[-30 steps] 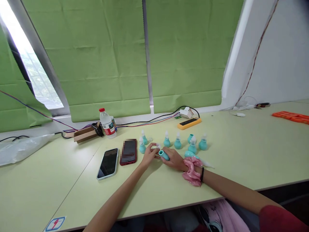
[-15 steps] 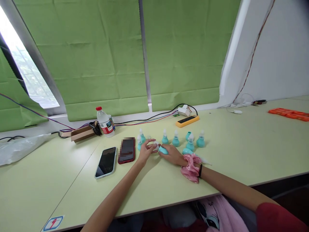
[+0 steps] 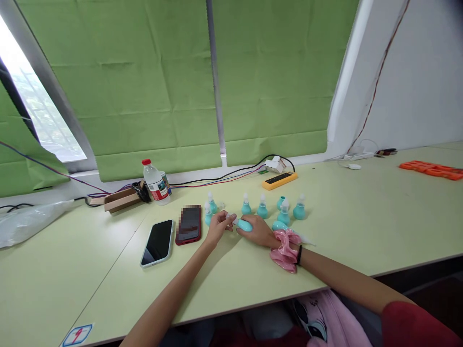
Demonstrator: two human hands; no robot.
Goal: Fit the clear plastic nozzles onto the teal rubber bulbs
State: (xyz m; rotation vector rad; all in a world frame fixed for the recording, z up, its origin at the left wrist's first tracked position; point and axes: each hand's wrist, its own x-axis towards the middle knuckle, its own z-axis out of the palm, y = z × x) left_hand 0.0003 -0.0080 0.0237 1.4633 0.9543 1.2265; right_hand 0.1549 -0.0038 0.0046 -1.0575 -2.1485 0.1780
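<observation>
L hand point(image 3: 218, 226): thumb + fingertips pinched narrow on clear tip point(image 3: 232, 219), approx. mid-table. R hand point(image 3: 261, 231): curled round teal bulb point(image 3: 245, 225), holding it on its side, neck end toward L hand. Tip at bulb's neck; can't tell if seated, fingers cover part. Both hands just above or on table point(image 3: 224, 284), can't tell which.

Other bulbs, same teal, clear tops: pair point(image 3: 212, 207) far side of L hand, upright; two more point(image 3: 262, 210) far of R hand, upright, side by side w/ gap. Farther right, a cluster: two capped bulbs point(image 3: 299, 211) upright, plus open-necked bulb point(image 3: 279, 202), no top on it. Lying bulb point(image 3: 278, 225) nearer, beside R wrist, partly hidden.

R wrist: pink scrunchie point(image 3: 285, 253), black band point(image 3: 299, 254).

Left of L hand: red-cased phone point(image 3: 189, 224), then pale-cased phone point(image 3: 157, 243), both flat. Far left: red-capped bottle point(image 3: 157, 185) upright, open cardboard box point(image 3: 123, 200) beside it. Far, right of ctr: yellow power strip point(image 3: 279, 180). Far right: orange piece point(image 3: 430, 169), flat.
</observation>
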